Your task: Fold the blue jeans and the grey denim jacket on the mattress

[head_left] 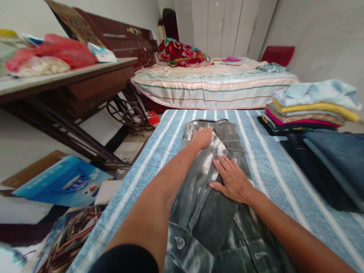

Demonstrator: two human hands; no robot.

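A grey-and-white mottled denim garment (199, 212) lies partly folded on the striped bedspread. It has a metal button on one lower flap and a buttonhole on the other. My left hand (202, 138) rests on its far part, the fingers slightly bent and foreshortened against the cloth. Closer to me, my right hand (233, 181) is laid flat on the middle of the garment, thumb apart from the fingers. Neither hand lifts the fabric. My right forearm covers part of the garment's right edge.
Folded clothes (309, 110) are stacked at the right, with dark jeans (335, 163) in front. The blue striped bedspread (142, 182) spreads beneath. On the left stands a treadle table (99, 74) bearing a red plastic bag (57, 51). Another bed (216, 85) stands behind.
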